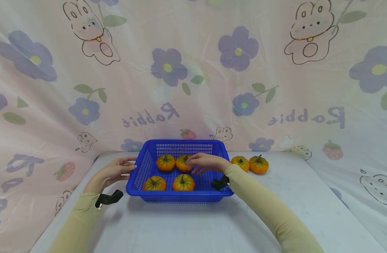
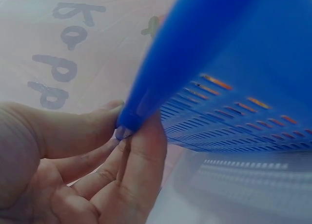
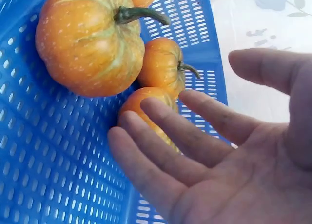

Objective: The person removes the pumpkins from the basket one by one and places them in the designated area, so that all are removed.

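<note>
A blue plastic basket [image 1: 181,197] with slotted walls stands on the table. Inside lie several small orange pumpkins, among them a front-left pumpkin [image 1: 154,183], a front-right pumpkin [image 1: 183,182] and a back-left pumpkin [image 1: 166,162]. My left hand [image 1: 115,171] pinches the basket's left rim between thumb and fingers; the left wrist view shows this grip on the rim [image 2: 146,97]. Over the basket's right half hovers my right hand [image 1: 209,162], its fingers spread and holding nothing. Nearest to its fingertips is the back-right pumpkin [image 1: 182,162], partly hidden by the hand.
Two more pumpkins sit on the table just right of the basket, one pumpkin [image 1: 241,163] nearer it and another pumpkin [image 1: 258,164] beside that. A printed curtain [image 1: 199,105] hangs behind the white tabletop [image 1: 168,228].
</note>
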Motion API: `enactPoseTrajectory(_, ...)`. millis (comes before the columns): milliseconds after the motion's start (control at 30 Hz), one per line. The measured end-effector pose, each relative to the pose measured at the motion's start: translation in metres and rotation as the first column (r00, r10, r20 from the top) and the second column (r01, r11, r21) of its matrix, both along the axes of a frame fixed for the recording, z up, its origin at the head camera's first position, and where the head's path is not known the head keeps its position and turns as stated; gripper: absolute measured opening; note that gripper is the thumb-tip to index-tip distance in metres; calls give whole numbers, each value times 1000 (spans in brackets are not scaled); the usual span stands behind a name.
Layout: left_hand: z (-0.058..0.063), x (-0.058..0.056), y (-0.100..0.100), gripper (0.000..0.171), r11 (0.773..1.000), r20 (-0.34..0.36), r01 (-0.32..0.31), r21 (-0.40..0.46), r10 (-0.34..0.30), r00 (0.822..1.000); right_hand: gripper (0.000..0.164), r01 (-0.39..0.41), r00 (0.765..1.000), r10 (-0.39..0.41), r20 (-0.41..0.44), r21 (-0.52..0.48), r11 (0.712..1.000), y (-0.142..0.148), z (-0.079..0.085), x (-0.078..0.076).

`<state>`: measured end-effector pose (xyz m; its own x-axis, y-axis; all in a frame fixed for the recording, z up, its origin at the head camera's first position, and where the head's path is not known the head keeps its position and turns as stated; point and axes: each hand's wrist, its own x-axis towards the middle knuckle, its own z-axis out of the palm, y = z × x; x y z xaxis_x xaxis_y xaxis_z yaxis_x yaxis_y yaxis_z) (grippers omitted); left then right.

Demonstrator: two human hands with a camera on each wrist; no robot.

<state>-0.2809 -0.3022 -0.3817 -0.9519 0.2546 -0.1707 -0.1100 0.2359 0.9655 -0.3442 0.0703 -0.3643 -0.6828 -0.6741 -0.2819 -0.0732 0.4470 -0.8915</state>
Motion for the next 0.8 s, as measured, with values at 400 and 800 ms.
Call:
enactPoseTrajectory(400, 3, 1, 1, 65, 1000, 2, -7, 3, 7, 1000, 40, -49, 998, 42, 53, 134, 990, -9, -3, -2)
enactPoseTrajectory(800, -1, 0, 0, 63, 1000, -3, -15, -2, 15, 1000, 33, -128, 990, 114, 85, 187, 974, -11, -3, 0)
